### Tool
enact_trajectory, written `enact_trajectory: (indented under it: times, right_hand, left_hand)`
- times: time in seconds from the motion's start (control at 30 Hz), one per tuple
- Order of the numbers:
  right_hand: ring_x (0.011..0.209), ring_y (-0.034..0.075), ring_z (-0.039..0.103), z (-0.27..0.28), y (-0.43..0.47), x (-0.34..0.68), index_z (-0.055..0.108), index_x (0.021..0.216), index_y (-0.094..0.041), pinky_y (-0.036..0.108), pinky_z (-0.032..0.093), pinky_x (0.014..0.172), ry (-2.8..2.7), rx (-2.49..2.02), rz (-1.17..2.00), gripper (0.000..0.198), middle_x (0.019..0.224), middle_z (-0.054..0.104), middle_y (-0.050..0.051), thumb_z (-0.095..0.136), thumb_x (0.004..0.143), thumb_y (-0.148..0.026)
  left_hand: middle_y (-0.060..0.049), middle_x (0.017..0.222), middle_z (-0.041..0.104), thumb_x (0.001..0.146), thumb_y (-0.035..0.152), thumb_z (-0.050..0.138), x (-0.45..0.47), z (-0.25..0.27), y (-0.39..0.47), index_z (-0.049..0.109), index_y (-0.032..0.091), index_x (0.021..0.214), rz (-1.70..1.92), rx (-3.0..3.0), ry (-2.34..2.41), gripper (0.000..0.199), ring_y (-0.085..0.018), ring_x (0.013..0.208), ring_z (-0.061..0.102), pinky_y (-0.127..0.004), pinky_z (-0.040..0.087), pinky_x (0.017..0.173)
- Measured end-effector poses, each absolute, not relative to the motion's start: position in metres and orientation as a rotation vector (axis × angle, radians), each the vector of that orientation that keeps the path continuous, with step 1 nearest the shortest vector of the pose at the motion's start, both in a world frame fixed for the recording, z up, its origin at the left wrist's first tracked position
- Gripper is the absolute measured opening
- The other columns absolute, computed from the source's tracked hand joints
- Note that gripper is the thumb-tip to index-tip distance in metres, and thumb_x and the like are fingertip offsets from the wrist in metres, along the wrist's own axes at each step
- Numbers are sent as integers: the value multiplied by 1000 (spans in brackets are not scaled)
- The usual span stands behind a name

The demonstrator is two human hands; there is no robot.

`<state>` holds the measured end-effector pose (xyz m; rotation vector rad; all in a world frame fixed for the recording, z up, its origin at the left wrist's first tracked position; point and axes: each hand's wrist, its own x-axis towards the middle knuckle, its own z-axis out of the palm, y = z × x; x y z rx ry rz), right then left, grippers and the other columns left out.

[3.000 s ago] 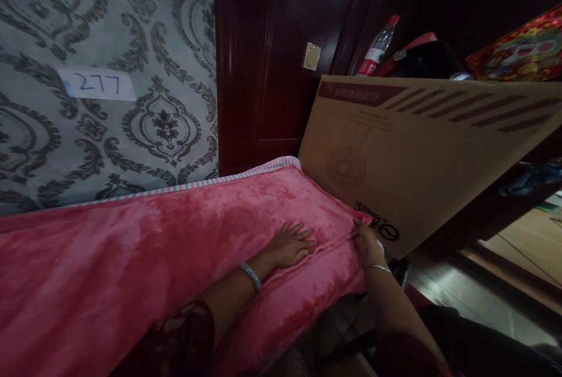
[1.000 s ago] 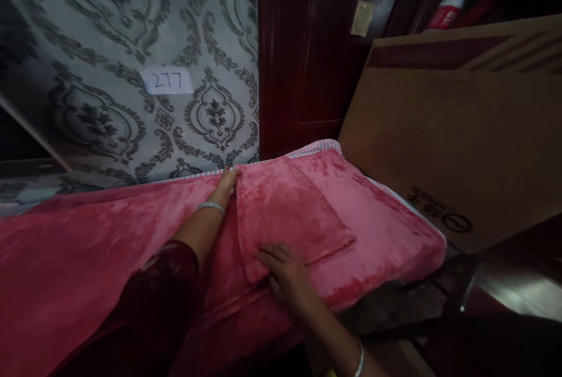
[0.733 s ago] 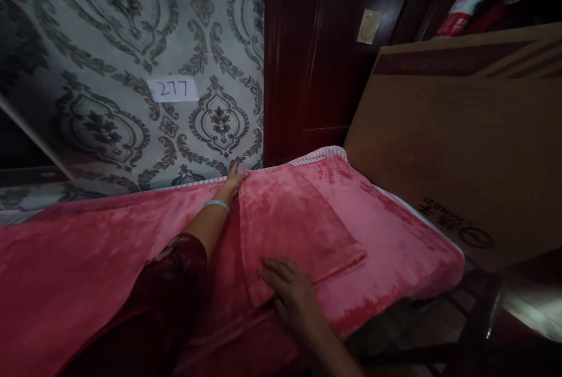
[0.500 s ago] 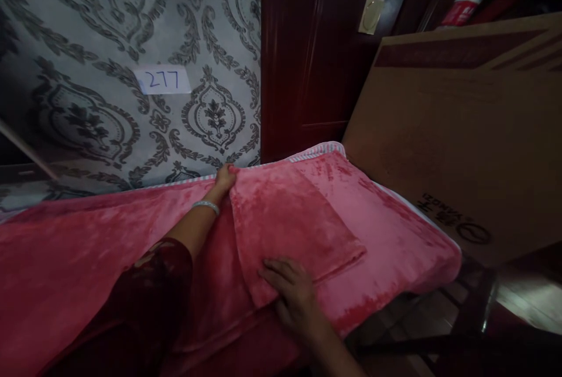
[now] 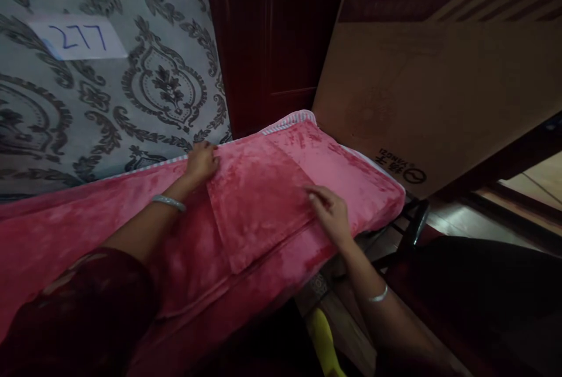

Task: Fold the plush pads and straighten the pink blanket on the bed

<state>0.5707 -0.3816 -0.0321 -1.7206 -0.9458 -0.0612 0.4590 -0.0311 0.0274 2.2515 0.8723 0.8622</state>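
Right of the folded pink cloth point(image 5: 259, 201), the plush spread point(image 5: 369, 184) beneath continues toward the cardboard box point(image 5: 443, 84). The left hand point(image 5: 202, 161) has curled fingers at the cloth's far-left corner, the right hand point(image 5: 330, 214) bent ones near its right edge; I cannot tell if either pinches. Patterned wallpaper point(image 5: 167, 84) is far left.

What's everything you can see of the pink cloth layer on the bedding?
The pink cloth layer is roughly four-sided, mottled lighter and deeper pink, and looks like plush. It lies fairly flat on matching bedding, left and near edges distinct; whether separate or folded over isn't clear. The left grip is at its far left corner; the right grip is at its right side, contact unclear.
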Motion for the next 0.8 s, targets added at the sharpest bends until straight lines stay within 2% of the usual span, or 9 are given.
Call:
enact_trajectory:
  times: [0.07,0.13,0.2,0.27,0.4,0.5,0.57,0.67,0.8]
  right_hand:
    - [105,25,68,-33,-381,611,75,112,-16,40,52,94,-733,-1865,-91,36,116,75,13,52,91,-34]
    - [104,24,68,-34,-375,641,75,110,-14,37,51,94,-661,-1998,42,35,114,76,13,53,89,-31]
    - [99,23,69,-34,-366,658,77,104,-14,35,51,93,-679,-2062,196,32,107,77,11,54,90,-31]
    - [92,22,69,-33,-357,664,78,98,-14,32,52,87,-725,-2060,291,32,100,78,8,56,91,-36]
    - [78,20,67,-29,-339,666,78,91,-11,26,50,74,-877,-2167,416,35,85,76,6,68,85,-44]
    - [79,20,66,-25,-327,671,77,87,-11,24,48,73,-966,-2284,439,23,84,76,7,75,79,-32]
    - [84,19,66,-23,-325,675,77,92,-11,23,47,74,-960,-2276,426,19,90,76,7,72,81,-24]
    - [85,18,67,-24,-332,679,76,103,-12,21,47,72,-939,-2265,460,23,94,76,5,65,86,-22]
    - [82,17,67,-28,-344,678,76,105,-12,20,49,69,-948,-2256,564,24,93,77,3,64,89,-25]
  left_hand:
    - [-10,94,66,70,10,68,451,28,-72,67,18,78,698,2342,580,11,-31,110,60,-43,39,112]
    - [-9,87,65,73,14,68,437,23,-123,68,20,73,532,2379,310,6,-30,101,61,-43,41,108]
    - [-10,88,64,79,23,68,418,14,-174,67,22,74,376,2497,121,6,-29,94,60,-44,43,103]
    - [-11,96,65,83,29,67,399,4,-214,67,23,83,219,2663,-21,6,-29,96,59,-44,44,98]
    - [-15,114,65,92,25,55,380,-7,-246,65,19,107,111,2964,-2,19,-31,104,58,-47,45,95]
    - [-17,109,65,92,15,50,384,-7,-246,65,15,105,37,3079,62,21,-31,102,58,-47,46,92]
    - [-16,106,65,91,11,50,391,-5,-249,65,14,104,0,3111,64,21,-30,101,59,-45,46,91]
    - [-15,109,65,93,9,49,398,-5,-261,65,13,107,-61,3154,86,22,-29,103,59,-43,47,90]
    - [-14,114,65,96,13,49,391,-11,-273,63,13,113,-34,3188,115,23,-29,107,57,-43,46,90]
